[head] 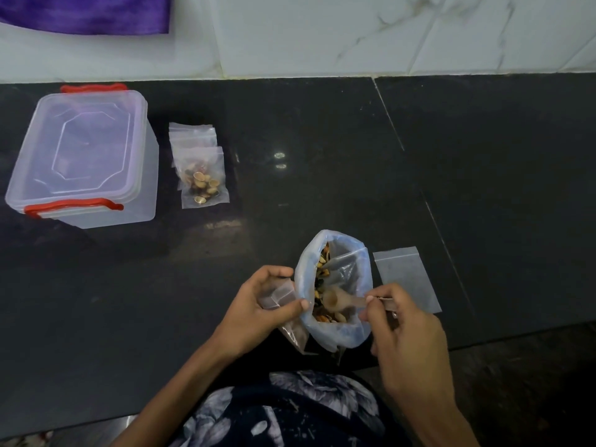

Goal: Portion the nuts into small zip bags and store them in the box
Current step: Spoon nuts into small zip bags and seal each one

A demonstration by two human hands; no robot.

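A large plastic bag of mixed nuts (pixel 335 285) stands open near the counter's front edge. My left hand (pixel 258 304) holds a small empty zip bag (pixel 279 296) against the big bag's left rim. My right hand (pixel 403 324) pinches the handle of a small scoop (pixel 335 300) whose bowl is inside the big bag, over the nuts. An empty zip bag (pixel 406 279) lies flat just right of the big bag. A filled zip bag of nuts (pixel 203 182) lies on a small pile of empty zip bags (pixel 193 135). The clear box (pixel 84 156) with red clips stands at far left, lid on.
The dark stone counter (pixel 322 156) runs to a white marble-tiled wall (pixel 354 33) at the back. A purple cloth (pixel 87 12) hangs at the top left. The counter's front edge steps down at the right, near my right hand.
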